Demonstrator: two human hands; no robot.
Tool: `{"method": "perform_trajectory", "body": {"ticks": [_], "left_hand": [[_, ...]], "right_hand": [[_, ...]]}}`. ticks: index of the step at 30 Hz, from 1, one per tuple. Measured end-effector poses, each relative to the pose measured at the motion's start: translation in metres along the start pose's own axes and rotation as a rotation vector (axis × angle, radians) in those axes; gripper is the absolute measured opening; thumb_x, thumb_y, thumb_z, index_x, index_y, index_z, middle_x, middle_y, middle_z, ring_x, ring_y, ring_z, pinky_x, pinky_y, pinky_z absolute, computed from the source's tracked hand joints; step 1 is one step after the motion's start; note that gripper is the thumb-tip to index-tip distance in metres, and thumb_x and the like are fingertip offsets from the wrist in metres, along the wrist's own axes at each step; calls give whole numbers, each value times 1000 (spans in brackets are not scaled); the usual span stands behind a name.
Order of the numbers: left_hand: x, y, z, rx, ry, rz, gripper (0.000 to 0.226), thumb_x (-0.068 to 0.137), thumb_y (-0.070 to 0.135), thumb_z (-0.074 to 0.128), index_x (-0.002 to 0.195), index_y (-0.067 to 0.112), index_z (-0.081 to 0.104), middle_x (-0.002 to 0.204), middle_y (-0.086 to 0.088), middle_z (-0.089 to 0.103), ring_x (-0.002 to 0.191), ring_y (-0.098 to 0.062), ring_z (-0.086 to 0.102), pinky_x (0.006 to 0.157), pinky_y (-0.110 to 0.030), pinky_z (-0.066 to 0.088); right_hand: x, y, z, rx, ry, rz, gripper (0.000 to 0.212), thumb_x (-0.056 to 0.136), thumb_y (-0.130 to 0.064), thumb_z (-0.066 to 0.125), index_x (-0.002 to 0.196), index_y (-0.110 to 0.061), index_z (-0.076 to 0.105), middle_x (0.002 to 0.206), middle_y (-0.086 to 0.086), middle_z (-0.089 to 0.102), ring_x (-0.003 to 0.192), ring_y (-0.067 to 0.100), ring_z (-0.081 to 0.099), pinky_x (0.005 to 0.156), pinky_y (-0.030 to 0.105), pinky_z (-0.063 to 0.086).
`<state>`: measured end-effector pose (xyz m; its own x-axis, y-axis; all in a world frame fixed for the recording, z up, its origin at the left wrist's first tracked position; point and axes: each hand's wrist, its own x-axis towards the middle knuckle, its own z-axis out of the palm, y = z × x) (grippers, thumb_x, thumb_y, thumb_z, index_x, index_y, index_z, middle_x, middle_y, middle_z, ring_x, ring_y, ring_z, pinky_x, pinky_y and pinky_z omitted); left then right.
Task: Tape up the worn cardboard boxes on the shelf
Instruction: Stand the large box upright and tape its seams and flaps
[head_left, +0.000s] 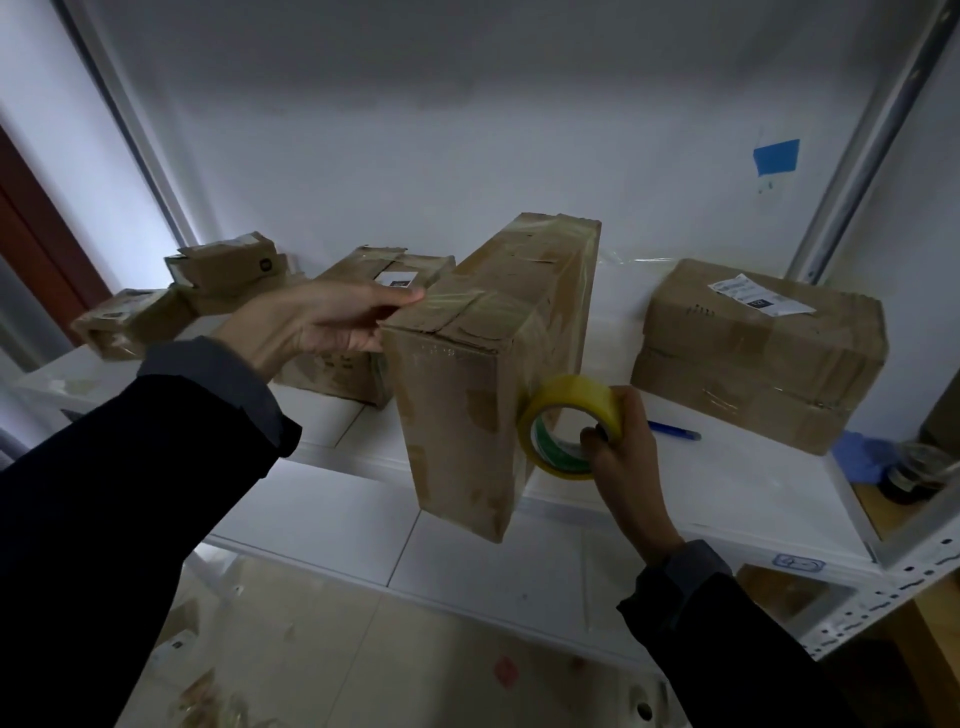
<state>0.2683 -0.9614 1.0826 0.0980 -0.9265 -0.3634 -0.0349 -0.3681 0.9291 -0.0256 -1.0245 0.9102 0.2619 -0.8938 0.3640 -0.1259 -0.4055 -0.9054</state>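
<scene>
Centrally, upright box (483, 364), tape roll (569, 423) beside.

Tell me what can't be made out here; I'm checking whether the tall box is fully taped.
Head view only:
- Tall box: back and far side face away.
- Tape roll: whether a strip runs onto the box is unclear.
- Left hand: fingers hidden behind the box.
- Label on the right box: print too small.
</scene>
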Motion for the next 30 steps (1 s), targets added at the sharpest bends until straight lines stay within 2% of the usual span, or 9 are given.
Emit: {"method": "perform_trajectory", "body": {"ticks": [3,6,8,9,12,16,19,25,30], "left_hand": [[-7,5,8,203,177,88,55,90,30,73,136,16,47,119,1,61,92,-6,67,72,-25,60],[-18,3,16,650,451,316,75,94,37,68,155,24,26,141,-4,50,122,-19,56,100,-33,47],[-24,-2,37,1021,513,549,54,102,42,51,150,19,41,148,-4,46,136,-22,44,109,-35,36],[-26,-5,48,1101,460,595,45,105,46,41,139,19,51,141,-1,53,132,-22,47,104,-34,38],[-29,-13,76,1201,322,517,45,103,61,23,107,22,45,106,7,51,103,-18,52,84,-36,37],[-34,-14,87,1305,279,471,71,98,64,19,141,11,41,146,-8,43,138,-23,38,111,-36,26],[-36,-14,94,1365,298,479,83,91,72,23,154,19,30,161,3,30,149,-17,24,120,-37,15],[-20,-21,74,1302,429,316,114,68,97,38,160,36,10,169,9,7,155,-26,10,123,-50,15],[-16,-17,52,1147,497,353,108,61,98,35,155,45,25,163,5,29,148,-25,29,117,-46,29]], "right_hand": [[1,-1,0,11,5,-2,34,89,8,56,114,-12,46,95,2,56,86,19,60,71,24,52],[0,-2,3,19,7,0,35,88,9,55,114,-12,46,95,4,56,87,21,60,72,27,54],[0,-1,4,18,23,-2,34,87,9,55,113,-12,46,93,6,56,85,23,60,70,30,54],[0,0,4,16,30,-6,34,87,10,55,112,-11,46,92,7,56,84,24,60,70,31,54],[0,3,3,9,31,-14,33,87,10,55,112,-11,46,92,10,56,84,27,60,72,39,55],[-3,4,5,-5,49,-43,30,86,5,54,110,-11,47,92,11,56,84,29,60,73,46,56],[-2,4,4,16,66,-43,29,83,-6,53,111,-12,47,93,10,56,85,29,60,73,42,56],[-15,3,14,288,30,174,48,86,-17,66,128,-18,44,109,2,58,98,12,62,79,29,53],[-19,10,33,483,-187,442,55,88,-51,67,137,-34,51,129,-10,65,118,15,62,97,46,51]]}}
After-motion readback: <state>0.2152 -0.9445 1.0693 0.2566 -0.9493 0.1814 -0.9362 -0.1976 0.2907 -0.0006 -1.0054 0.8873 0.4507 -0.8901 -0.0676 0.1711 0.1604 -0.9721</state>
